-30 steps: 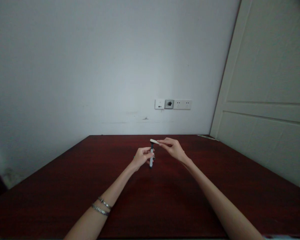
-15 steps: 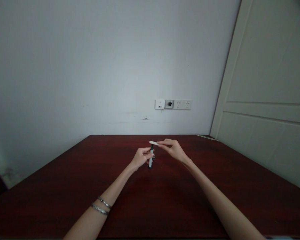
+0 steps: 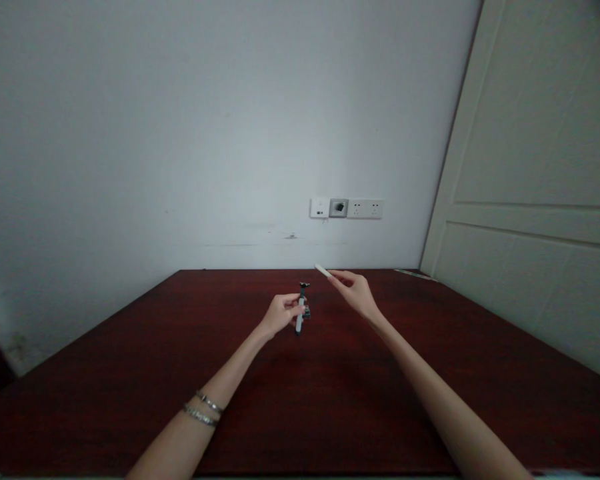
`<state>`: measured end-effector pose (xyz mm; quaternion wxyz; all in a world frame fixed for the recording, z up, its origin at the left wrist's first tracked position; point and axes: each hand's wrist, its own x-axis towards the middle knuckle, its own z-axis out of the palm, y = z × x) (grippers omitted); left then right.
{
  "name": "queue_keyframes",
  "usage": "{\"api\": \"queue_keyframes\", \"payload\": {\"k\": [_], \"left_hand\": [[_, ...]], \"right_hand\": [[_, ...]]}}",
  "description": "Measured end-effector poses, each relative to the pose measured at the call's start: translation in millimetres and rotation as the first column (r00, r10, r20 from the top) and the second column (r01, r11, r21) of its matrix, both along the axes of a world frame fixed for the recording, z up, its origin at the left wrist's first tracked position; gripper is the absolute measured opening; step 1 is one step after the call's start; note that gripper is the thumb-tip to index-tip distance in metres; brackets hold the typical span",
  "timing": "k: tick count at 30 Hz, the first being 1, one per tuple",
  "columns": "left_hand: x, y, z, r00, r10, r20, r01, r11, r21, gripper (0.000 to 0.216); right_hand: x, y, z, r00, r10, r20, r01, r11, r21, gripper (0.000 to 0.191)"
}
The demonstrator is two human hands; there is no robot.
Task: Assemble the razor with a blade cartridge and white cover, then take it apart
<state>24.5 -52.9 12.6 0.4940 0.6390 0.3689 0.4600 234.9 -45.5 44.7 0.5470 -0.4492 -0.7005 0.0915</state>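
My left hand point(image 3: 281, 313) is closed around a slim stand-like device with a light grey, dark-ended bar point(image 3: 300, 316). A thin black neck rises from it to a small dark head point(image 3: 305, 285), and a small dark block point(image 3: 307, 311) shows beside the fingers. I cannot make out its exact kind. To the upper right, my right hand point(image 3: 354, 291) pinches one end of a flat white piece point(image 3: 322, 270), seen nearly edge-on. The white piece tilts up to the left and is apart from the dark head.
Both hands are over a dark red wooden table point(image 3: 300, 413). Behind it is a pale wall point(image 3: 240, 133) with a row of sockets point(image 3: 365, 209). A light panelled door point(image 3: 535, 173) stands at the right. A thin strip point(image 3: 414, 275) lies near the table's back right corner.
My right hand has lifted the white piece off the dark head, up and to the right, and tilted it. The head is now uncovered. My left hand has barely moved.
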Motion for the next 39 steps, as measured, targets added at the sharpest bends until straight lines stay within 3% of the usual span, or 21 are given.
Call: {"api": "queue_keyframes", "payload": {"k": [3, 6, 11, 17, 20, 28, 39], "left_hand": [[-1, 2, -0.3, 1.000, 0.024, 0.010, -0.024, 1.000, 0.004, 0.035], [-3, 4, 1.7, 0.998, 0.053, 0.022, -0.053, 0.999, 0.004, 0.035], [-8, 7, 5.6, 0.995, 0.091, 0.041, -0.091, 0.996, 0.007, 0.034], [-7, 8, 3.2, 0.996, 0.086, 0.032, -0.085, 0.996, -0.008, 0.033], [-6, 7, 2.5, 0.996, 0.081, 0.030, -0.081, 0.997, -0.018, 0.033], [-6, 9, 0.0, 0.996, 0.087, 0.019, -0.086, 0.996, -0.019, 0.030], [-6, 8, -0.1, 0.996, 0.089, 0.026, -0.089, 0.996, -0.026, 0.033]], "right_hand": [[3, 5, -5.5, 0.999, -0.004, -0.033, -0.002, 0.986, -0.168, 0.036], [3, 9, -11.8, 0.988, 0.048, -0.150, -0.091, 0.950, -0.298, 0.036], [1, 10, -14.8, 0.949, 0.110, -0.295, -0.206, 0.925, -0.319, 0.032], [-5, -2, -11.7, 0.954, 0.209, -0.214, -0.282, 0.865, -0.415, 0.037], [-6, -3, -13.4, 0.972, 0.212, -0.098, -0.234, 0.889, -0.393, 0.037], [-6, 4, -21.7, 0.999, 0.030, 0.038, -0.014, 0.924, -0.381, 0.034], [-10, 0, -22.8, 0.999, 0.028, -0.040, -0.041, 0.924, -0.381, 0.029]]}}
